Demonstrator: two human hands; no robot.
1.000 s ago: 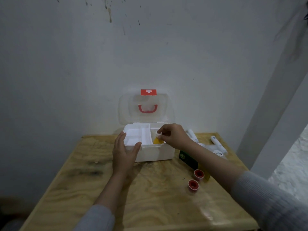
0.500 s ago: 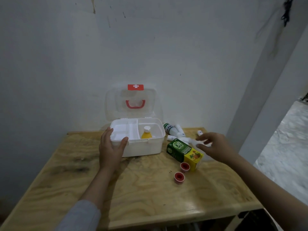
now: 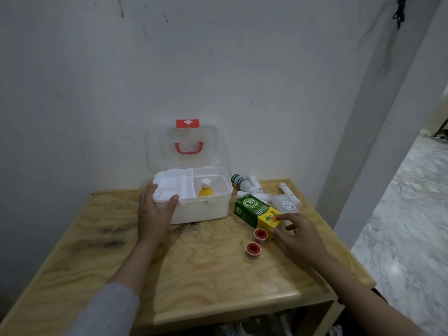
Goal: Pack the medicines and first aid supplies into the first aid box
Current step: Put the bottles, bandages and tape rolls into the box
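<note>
The white first aid box (image 3: 206, 210) stands open at the back of the wooden table, its clear lid with a red handle upright. An orange bottle (image 3: 205, 189) stands in its right compartment. My left hand (image 3: 154, 213) grips the box's front left corner. My right hand (image 3: 297, 235) hovers with fingers spread at the yellow end of a green and yellow medicine carton (image 3: 257, 213); the fingertips touch or nearly touch it. Two small red-capped rolls (image 3: 260, 235) (image 3: 253, 249) lie in front of the carton. Several white tubes and bottles (image 3: 252, 187) lie behind it.
The wooden table (image 3: 198, 275) stands against a white wall. Its right edge runs close behind the supplies, with a white pillar (image 3: 378, 141) and a marble floor (image 3: 412, 226) beyond. A clear pouch (image 3: 286, 204) lies among the tubes.
My right hand left the orange bottle in the box, swung out to the right, and has now come down to the carton's yellow end. My left hand stayed on the box.
</note>
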